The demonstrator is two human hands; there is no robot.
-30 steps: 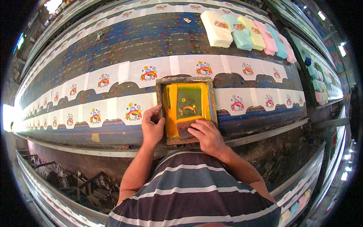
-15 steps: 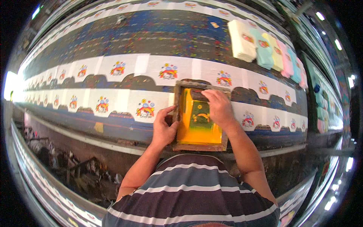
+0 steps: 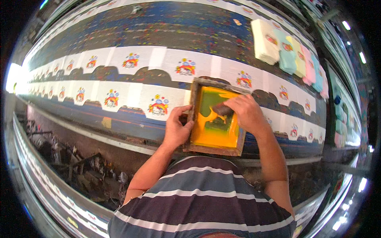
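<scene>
A wooden-framed printing screen (image 3: 214, 149) lies over the row of white cloth pieces on the long table, right in front of me. Yellow ink (image 3: 208, 137) covers much of its mesh, with a greenish area in the middle. In my right hand (image 3: 249, 113) is a dark squeegee (image 3: 223, 109), tilted against the mesh near the centre. My left hand (image 3: 177, 126) grips the left side of the frame, fingers bent against the wood. Just left of it is a white cloth piece (image 3: 139, 89) with a colourful rainbow print. Part of the squeegee is hidden by my right fingers.
Rows of printed white cloth pieces (image 3: 202, 65) run along the dark, ink-speckled table (image 3: 178, 31). Stacks of folded pastel cloths (image 3: 265, 45) stand at the far right. A metal rail (image 3: 119, 144) borders the near edge, with a littered gap below it.
My right hand has brought the squeegee from the far end of the screen toward its middle. Yellow ink now streaks the centre of the mesh. The whole view has shifted slightly.
</scene>
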